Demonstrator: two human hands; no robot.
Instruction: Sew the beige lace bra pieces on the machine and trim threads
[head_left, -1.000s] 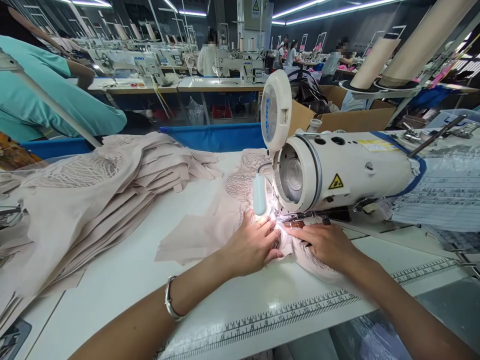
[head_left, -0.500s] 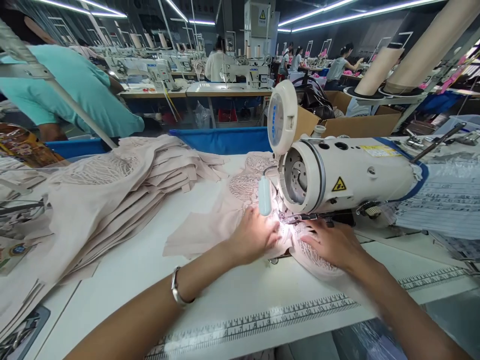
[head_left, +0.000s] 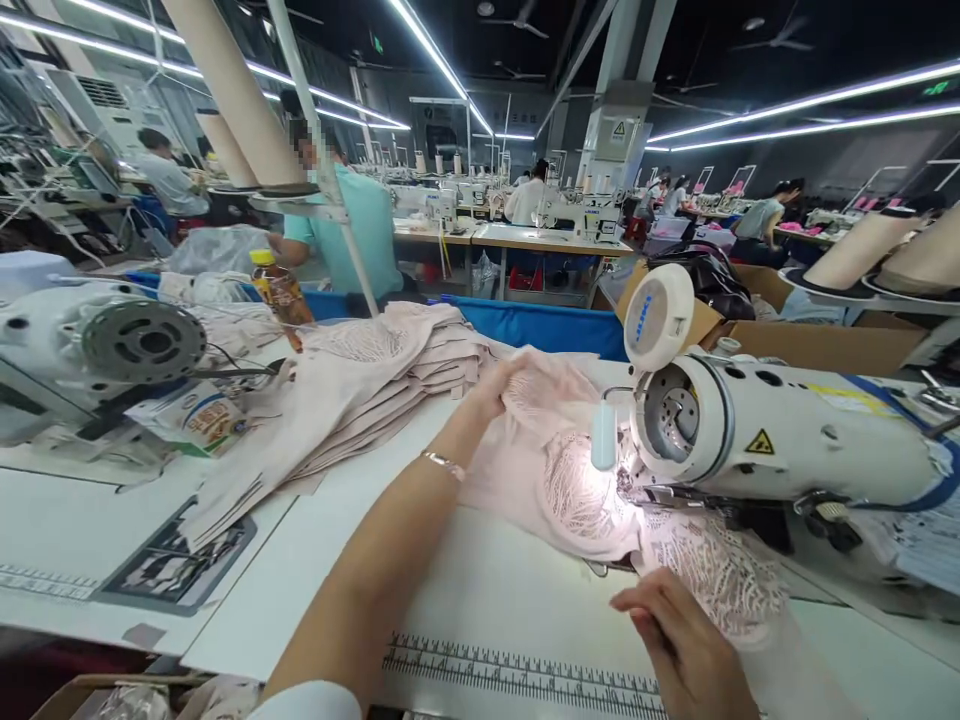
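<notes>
My left hand (head_left: pixel 491 385) reaches forward and grips the far edge of a pale pink lace garment piece (head_left: pixel 555 480) that lies on the white table (head_left: pixel 480 590) under the needle of the white sewing machine (head_left: pixel 757 440). My right hand (head_left: pixel 679 640) is near the table's front edge, fingers curled on the lace end of the same piece (head_left: pixel 712 570). The machine's small lamp (head_left: pixel 602 437) lights the fabric.
A stack of pink cut pieces (head_left: pixel 360 400) lies to the left. Another machine's handwheel (head_left: pixel 142 345) and a bottle (head_left: pixel 279 287) stand further left. A printed ruler (head_left: pixel 517 675) runs along the table front. Cardboard boxes (head_left: pixel 817 345) sit behind; other workers sit at distant machines.
My view swung left and up. My left hand left the needle area and reached forward to grasp the fabric's far edge. My right hand drew back toward the table front with the lace end.
</notes>
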